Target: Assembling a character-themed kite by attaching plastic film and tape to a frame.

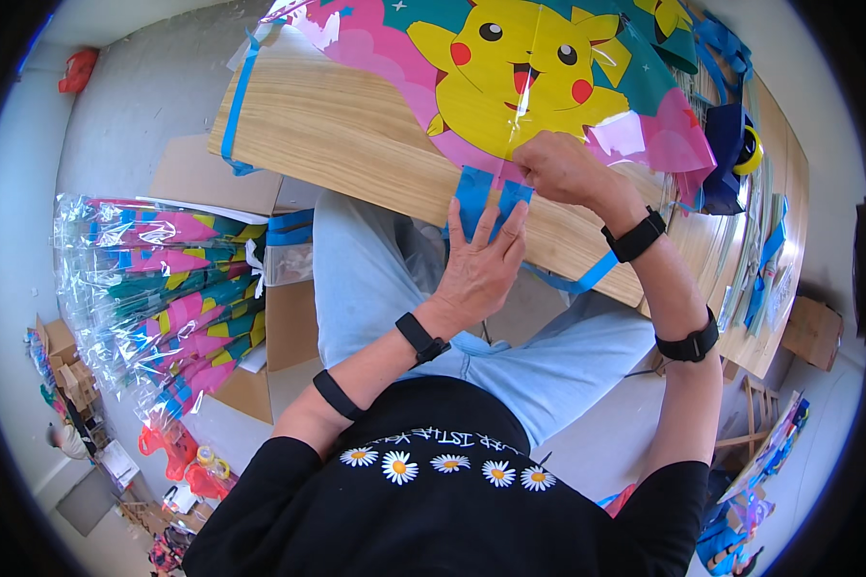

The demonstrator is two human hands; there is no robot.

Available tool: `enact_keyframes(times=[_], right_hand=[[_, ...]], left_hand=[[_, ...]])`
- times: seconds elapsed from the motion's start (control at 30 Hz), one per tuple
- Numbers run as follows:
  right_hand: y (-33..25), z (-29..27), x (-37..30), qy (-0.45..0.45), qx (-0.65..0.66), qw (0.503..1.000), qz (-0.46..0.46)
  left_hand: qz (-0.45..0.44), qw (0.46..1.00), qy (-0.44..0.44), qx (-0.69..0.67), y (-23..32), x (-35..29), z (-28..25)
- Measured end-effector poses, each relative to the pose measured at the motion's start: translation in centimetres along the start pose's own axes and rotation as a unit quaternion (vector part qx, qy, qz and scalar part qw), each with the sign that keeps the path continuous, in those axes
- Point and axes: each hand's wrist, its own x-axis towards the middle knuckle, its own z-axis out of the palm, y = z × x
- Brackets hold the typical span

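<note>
A large printed plastic sheet (587, 120), which looks like a kite, lies on the wooden table in front of me. It shows a yellow cartoon figure on pink and teal, with a thin line down its middle. At its near tip is a blue piece (475, 197) by the table's front edge. My left hand (476, 264) rests on this blue piece with fingers stretched out and spread. Just right of the middle line, my right hand (558, 168) is closed, its fingertips at the sheet's pink lower part. What those fingers hold is hidden.
Blue straps (242, 101) run round the table (327, 115). At the right are bundled thin rods (736, 260), a yellow tape roll (749, 151) and blue strips. Clear-wrapped colourful packs (173, 288) lie at the left beside a cardboard box (292, 322). A person (67, 440) is far left.
</note>
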Motion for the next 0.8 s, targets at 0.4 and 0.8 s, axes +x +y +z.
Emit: enact_keyframes(times=[0.4,0.8], right_hand=[[-0.4,-0.5,0.8,-0.022,-0.116,0.991,0.066],[-0.3,-1.8,-0.3,0.164,-0.146,0.961,0.170]], left_hand=[[0.008,1.000,-0.006,-0.007,-0.2,0.3,-0.4],[0.015,1.000,0.001,0.003,0.0,0.1,-0.3]])
